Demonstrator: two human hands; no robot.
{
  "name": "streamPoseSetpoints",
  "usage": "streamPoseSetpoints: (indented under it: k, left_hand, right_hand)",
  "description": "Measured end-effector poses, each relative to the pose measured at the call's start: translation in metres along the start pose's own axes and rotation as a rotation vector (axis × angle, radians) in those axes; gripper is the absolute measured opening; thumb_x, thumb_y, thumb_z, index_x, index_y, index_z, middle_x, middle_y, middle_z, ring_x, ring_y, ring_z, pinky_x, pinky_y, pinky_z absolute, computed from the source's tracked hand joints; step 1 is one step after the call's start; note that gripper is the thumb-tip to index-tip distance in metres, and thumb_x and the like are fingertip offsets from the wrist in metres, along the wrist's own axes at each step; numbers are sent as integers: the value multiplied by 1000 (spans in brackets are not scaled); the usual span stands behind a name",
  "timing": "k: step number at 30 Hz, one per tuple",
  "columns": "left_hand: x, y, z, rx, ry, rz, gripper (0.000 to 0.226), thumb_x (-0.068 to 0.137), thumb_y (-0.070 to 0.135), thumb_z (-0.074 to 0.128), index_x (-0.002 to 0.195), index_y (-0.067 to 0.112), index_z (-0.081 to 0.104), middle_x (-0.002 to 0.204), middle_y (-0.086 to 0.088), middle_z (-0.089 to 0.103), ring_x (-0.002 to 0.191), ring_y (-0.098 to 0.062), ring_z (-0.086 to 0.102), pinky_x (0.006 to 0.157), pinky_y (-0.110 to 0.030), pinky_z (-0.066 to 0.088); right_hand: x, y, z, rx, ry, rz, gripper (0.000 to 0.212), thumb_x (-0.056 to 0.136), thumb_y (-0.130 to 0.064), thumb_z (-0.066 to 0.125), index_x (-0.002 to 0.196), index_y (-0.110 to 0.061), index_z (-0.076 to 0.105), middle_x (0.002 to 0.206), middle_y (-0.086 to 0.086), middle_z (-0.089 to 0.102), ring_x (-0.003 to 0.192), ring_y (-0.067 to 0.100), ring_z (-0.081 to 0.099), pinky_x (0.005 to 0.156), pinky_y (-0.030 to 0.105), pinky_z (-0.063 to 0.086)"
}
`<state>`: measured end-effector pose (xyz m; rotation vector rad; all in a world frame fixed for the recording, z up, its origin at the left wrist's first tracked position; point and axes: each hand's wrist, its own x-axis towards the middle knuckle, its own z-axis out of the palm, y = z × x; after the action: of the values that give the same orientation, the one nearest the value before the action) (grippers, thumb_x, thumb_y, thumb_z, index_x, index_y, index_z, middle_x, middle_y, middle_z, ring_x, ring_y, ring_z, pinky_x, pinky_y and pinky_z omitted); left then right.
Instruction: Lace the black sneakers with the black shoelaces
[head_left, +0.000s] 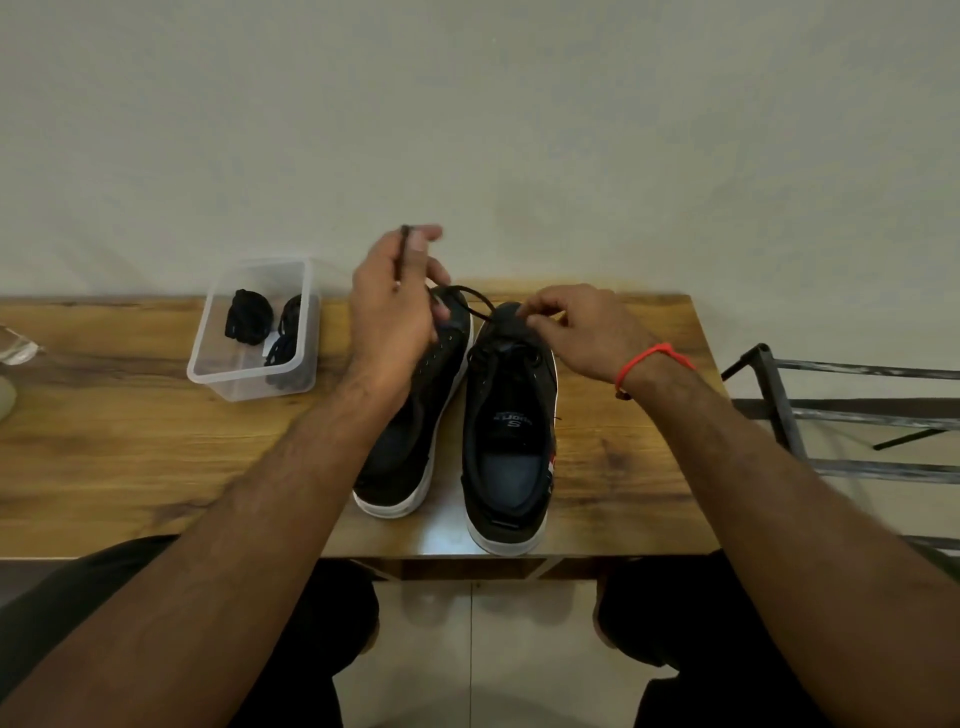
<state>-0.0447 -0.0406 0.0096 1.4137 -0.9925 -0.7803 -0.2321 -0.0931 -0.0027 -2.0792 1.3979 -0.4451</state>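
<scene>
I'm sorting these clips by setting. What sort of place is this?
Probably a room in a home, though I can't be sure: a small wooden table pushed against a plain painted wall, a tiled floor beneath, and a metal rack standing beside the table.

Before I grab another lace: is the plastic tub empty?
Not empty: the lidless plastic tub holds bundled black laces.

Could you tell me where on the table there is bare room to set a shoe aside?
Bare wood lies on the table in front of the plastic tub, and narrowly right of the right sneaker. Crowded: both sneakers and hands mid-table.
</scene>
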Motion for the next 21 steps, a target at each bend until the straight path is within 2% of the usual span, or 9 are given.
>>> streamPoseSetpoints:
  k: [3, 5, 8, 11, 14, 16, 18, 21]
  left_hand:
    - [7, 2, -12, -53, 141, -58, 37, 111, 32, 39, 147, 25, 43, 110, 8, 66, 63, -10, 64, 47, -26, 49]
    - [9, 1, -15, -39, 129, -121, 48, 110, 32, 42, 154, 24, 28, 110, 12, 66, 69, -14, 69, 50, -30, 54]
    - [8, 1, -7, -34, 6, -286, 41, 108, 36, 47, 138, 11, 35, 120, -4, 61, 70, -21, 74, 44, -31, 52]
    - [-2, -6, 1, 102, -176, -427, 37, 106, 41, 49, 125, 10, 42, 117, -9, 63, 66, -25, 75, 44, -33, 54]
    - [-11, -15, 4, 540, -369, -353, 34, 107, 40, 46, 110, 9, 61, 86, -5, 75, 51, -18, 68, 43, -30, 54]
    - [-12, -19, 4, 750, -393, -265, 34, 106, 41, 50, 97, 14, 69, 72, -2, 73, 47, -12, 64, 42, -25, 53]
    - [-12, -20, 4, 814, -414, -212, 25, 103, 40, 57, 95, 19, 69, 75, -2, 71, 49, -10, 63, 42, -20, 50]
    - [-13, -20, 6, 815, -478, -161, 16, 101, 35, 60, 114, 27, 66, 84, 0, 67, 56, -12, 67, 42, -18, 49]
  right_hand:
    - [0, 5, 3, -84, -20, 44, 27, 102, -14, 50, 122, -20, 68, 126, -1, 66, 109, 13, 58, 88, 20, 39]
    - [1, 9, 3, -99, -17, 84, 28, 102, -11, 50, 123, -19, 67, 127, 0, 65, 118, 16, 58, 92, 20, 40]
    - [4, 15, 3, -160, -24, 122, 24, 100, -19, 55, 121, -20, 67, 124, 0, 67, 116, 19, 60, 100, 29, 47]
    - [5, 17, 7, -208, -79, 148, 30, 100, -30, 57, 127, -18, 64, 123, 3, 67, 115, 22, 60, 101, 39, 49]
    - [4, 15, 13, -285, -150, 136, 34, 101, -35, 53, 128, -18, 64, 123, 6, 67, 115, 26, 59, 103, 42, 48]
    - [3, 14, 18, -318, -180, 127, 29, 100, -36, 55, 121, -20, 67, 119, 5, 68, 112, 26, 59, 101, 43, 49]
    - [3, 14, 19, -304, -174, 131, 24, 99, -35, 59, 116, -21, 67, 116, 4, 68, 111, 26, 60, 99, 44, 51]
    - [2, 14, 16, -243, -110, 115, 9, 97, -28, 63, 104, -24, 64, 112, 0, 66, 108, 21, 59, 96, 40, 52]
